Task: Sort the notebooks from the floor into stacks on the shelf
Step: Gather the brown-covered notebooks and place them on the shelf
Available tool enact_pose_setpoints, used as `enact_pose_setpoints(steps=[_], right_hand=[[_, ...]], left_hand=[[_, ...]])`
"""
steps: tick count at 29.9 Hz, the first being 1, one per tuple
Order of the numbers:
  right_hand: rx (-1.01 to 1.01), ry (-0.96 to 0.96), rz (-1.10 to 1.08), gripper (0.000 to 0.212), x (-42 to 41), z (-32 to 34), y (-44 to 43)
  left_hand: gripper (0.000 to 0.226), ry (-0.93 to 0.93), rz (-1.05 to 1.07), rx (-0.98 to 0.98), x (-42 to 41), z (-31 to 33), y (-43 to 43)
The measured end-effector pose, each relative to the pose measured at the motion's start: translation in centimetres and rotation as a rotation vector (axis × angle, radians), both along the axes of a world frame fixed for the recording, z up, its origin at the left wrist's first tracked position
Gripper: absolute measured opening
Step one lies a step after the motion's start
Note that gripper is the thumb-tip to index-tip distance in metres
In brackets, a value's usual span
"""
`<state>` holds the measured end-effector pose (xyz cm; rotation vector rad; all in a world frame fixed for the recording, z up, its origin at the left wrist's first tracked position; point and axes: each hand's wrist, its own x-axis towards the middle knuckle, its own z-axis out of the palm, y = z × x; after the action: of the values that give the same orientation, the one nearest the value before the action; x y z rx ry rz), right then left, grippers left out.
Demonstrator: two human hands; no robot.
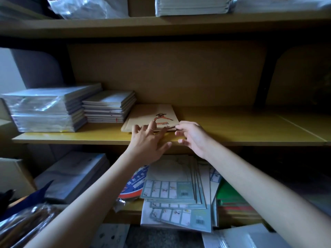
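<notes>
A thin stack of cream notebooks (148, 114) with a cartoon figure on the cover lies flat on the middle wooden shelf (232, 126). My left hand (146, 142) has its fingers spread and straight, the tips touching the stack's near edge. My right hand (190, 135) sits at the stack's right front corner with loosely curled fingers; it holds nothing that I can see. Left of the cream stack stands a stack of grey notebooks (107, 106), and further left a taller stack wrapped in clear plastic (44, 110).
The shelf below holds fanned green-backed notebooks (172, 192), a round cardboard pack (134, 183), green and red folders (232, 199) and wrapped paper (71, 176). Another white stack (191, 6) sits on the top shelf. Plastic bags (23, 224) lie at lower left.
</notes>
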<state>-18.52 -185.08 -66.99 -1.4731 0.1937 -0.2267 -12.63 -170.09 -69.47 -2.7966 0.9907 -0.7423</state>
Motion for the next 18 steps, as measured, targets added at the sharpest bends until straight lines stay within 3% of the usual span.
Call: enact_pose_setpoints(steps=[3, 8, 14, 16, 18], right_hand=[[-0.018, 0.009, 0.008, 0.008, 0.1, -0.1, -0.1], [-0.112, 0.033, 0.033, 0.032, -0.4, 0.0, 0.2], [-0.275, -0.189, -0.050, 0.031, -4.9, -3.0, -0.1], [-0.377, -0.222, -0.030, 0.035, -7.6, -4.9, -1.0], [-0.463, -0.178, -0.016, 0.038, -10.5, -7.5, -2.2]], left_hand=[[0.075, -0.002, 0.027, 0.020, -0.2, -0.2, 0.0], [0.071, 0.065, 0.014, -0.053, 0.5, 0.4, 0.6], [0.068, 0.062, 0.131, -0.115, -1.6, -1.4, -0.4], [0.072, -0.067, 0.029, -0.190, -4.0, -3.7, -1.1], [0.074, -0.148, -0.140, -0.132, -6.6, -6.9, -1.8]])
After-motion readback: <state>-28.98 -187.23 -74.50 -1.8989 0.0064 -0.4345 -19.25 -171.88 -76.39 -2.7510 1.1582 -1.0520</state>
